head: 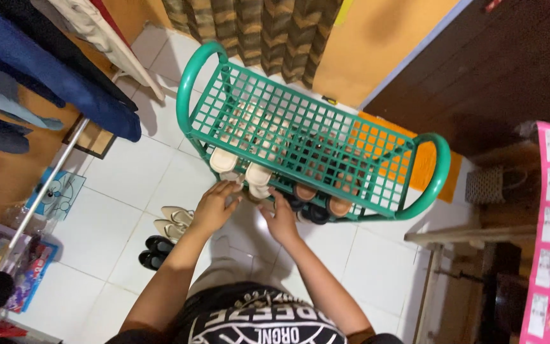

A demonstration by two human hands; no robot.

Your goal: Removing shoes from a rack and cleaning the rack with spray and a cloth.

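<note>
green rack (313, 137) | cream shoes (240, 167) (lower shelf) | white tiled floor (128, 185)

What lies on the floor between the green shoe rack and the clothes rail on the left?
In the head view, two pairs of shoes, cream flats and black shoes, lie on white tiles there.

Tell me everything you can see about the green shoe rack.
The green shoe rack looks like moulded plastic: a grid top shelf with rounded loop handles at both ends. It stands upright on white floor tiles, near an orange wall and a patterned curtain. Its top shelf is bare. On a lower shelf, seen through the grid, sit cream shoes, with darker and brown shoes to their right. The left hand and right hand reach in at the front edge by the cream shoes.
</note>
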